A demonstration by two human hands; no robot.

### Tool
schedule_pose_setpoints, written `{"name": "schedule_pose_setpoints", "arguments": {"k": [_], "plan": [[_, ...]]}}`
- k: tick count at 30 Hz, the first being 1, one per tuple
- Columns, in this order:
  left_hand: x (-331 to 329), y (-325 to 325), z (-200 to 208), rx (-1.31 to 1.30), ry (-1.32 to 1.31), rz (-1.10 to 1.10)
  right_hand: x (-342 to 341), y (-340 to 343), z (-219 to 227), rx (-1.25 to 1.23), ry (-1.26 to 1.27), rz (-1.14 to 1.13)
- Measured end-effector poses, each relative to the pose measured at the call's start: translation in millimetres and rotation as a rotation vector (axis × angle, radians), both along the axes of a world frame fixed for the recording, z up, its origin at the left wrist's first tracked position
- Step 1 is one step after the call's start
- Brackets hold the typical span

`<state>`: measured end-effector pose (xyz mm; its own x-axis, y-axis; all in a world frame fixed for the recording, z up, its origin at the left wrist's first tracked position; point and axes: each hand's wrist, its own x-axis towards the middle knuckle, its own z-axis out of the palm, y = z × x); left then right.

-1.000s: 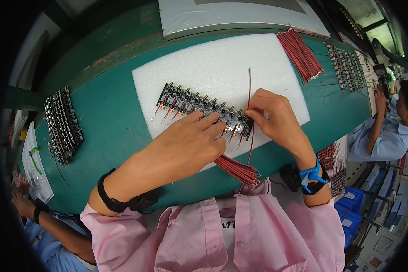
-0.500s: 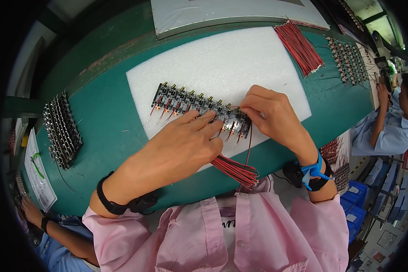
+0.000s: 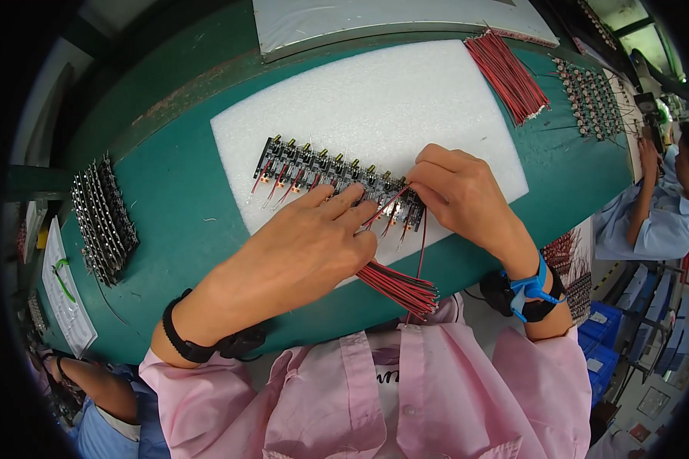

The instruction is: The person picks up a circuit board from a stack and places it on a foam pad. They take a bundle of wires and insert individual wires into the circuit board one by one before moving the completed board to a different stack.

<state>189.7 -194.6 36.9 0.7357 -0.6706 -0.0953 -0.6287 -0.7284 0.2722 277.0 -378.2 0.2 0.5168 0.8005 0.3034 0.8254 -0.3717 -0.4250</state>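
A strip of small circuit boards (image 3: pixel 325 170) with gold-coloured connectors lies slantwise on a white foam sheet (image 3: pixel 344 92). Short red and black wires hang from several of its boards. My left hand (image 3: pixel 298 237) rests over the strip's front edge, its fingertips on the boards. Tucked under that palm is a bundle of red and black wires (image 3: pixel 398 288), fanning out toward me. At the strip's right end my right hand (image 3: pixel 463 191) pinches a single red wire (image 3: pixel 390 205), which runs toward my left fingertips. The wire's exact contact with the board is hidden by my fingers.
Another pile of red wires (image 3: pixel 505 76) lies at the foam's far right corner, with rows of small parts (image 3: pixel 589 99) beyond. Stacked board strips (image 3: pixel 103 222) stand at left, near a white sheet (image 3: pixel 70 294). Co-workers sit at the right and lower left.
The red wire in my right fingers now slants across the boards toward my left fingertips. Both hands stay almost in place. A co-worker's arm at lower left has shifted.
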Motion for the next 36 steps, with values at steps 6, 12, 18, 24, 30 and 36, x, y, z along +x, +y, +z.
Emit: {"name": "schedule_pose_setpoints", "arguments": {"k": [6,12,18,24,30,36], "plan": [[1,0,2,0.007,0.029,0.007,3,2,6,-0.010,0.140,-0.003],[1,4,2,-0.018,0.011,-0.001,3,-2,7,0.019,0.366,-0.008],[9,28,21,-0.058,-0.023,-0.009,-9,-2,16,-0.019,0.203,0.021],[15,69,55,-0.316,0.040,-0.032,-12,-8,14,0.032,0.089,0.015],[-12,58,51,-0.894,0.392,0.577,-3,-11,21,0.103,0.198,0.043],[-55,33,21,-1.086,0.341,0.891,-33,-26,75,0.565,0.565,0.148]]}}
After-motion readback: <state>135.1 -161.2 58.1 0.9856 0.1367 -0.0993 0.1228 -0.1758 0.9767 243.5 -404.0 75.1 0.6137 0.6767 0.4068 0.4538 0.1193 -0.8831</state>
